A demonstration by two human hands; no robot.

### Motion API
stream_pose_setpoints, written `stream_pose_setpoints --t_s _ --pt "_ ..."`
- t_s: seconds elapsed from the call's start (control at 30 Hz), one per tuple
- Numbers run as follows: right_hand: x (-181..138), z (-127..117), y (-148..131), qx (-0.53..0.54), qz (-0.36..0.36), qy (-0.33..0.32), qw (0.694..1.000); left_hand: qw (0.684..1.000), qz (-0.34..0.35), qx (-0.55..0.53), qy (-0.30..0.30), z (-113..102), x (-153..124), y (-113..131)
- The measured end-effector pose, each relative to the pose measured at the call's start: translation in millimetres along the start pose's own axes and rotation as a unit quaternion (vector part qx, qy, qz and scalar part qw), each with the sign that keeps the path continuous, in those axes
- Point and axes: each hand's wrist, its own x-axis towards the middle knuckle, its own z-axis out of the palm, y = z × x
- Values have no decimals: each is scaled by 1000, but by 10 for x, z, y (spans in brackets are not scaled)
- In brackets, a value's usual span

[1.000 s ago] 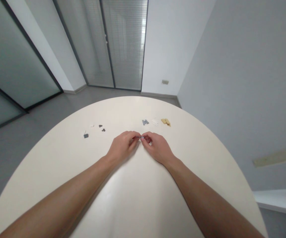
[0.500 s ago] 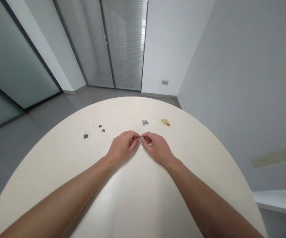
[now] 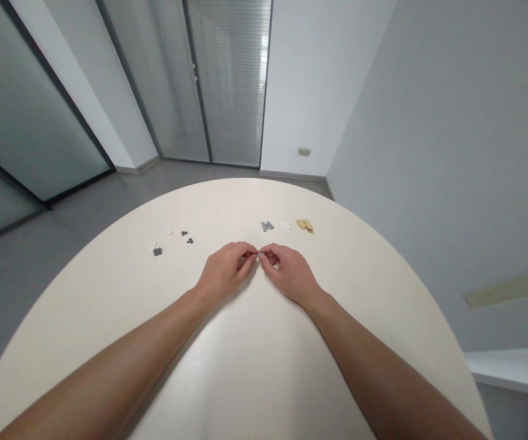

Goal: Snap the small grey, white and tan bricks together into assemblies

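A small grey piece [image 3: 259,253], mostly hidden, lies between the left hand [image 3: 227,265] and right hand [image 3: 290,269], each grip pinching it.

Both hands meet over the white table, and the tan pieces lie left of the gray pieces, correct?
No: the head view shows the tan pieces right of the gray pieces. The left hand and right hand do meet over the white table.

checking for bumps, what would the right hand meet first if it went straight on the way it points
Past the tiny piece pinched between them, the right hand would likely meet the left hand first, though exact depth there is unclear.
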Motion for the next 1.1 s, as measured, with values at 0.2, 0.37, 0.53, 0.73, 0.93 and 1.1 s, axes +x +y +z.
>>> stream_pose_setpoints --t_s 0.2,0.37,0.53,0.73,0.93,1.1 --pt "-1 -3 -2 1 6 2 1000 1000 -2 -3 -3 -9 0 21" --pt "2 -2 5 -1 5 0 1000 1000 -6 -2 -8 -21 2 38" --pt "5 1 1 0 4 -4 1000 1000 -9 2 -7 -30 -5 47" --pt "9 -1 -8 2 7 -6 1000 1000 -9 1 -3 -29 -6 51" --pt "6 2 -1 -2 6 -4 1000 1000 -13 4 0 -27 -3 54" --pt "9 11 14 -16 3 5 1000 1000 -16 11 3 -20 -2 48"
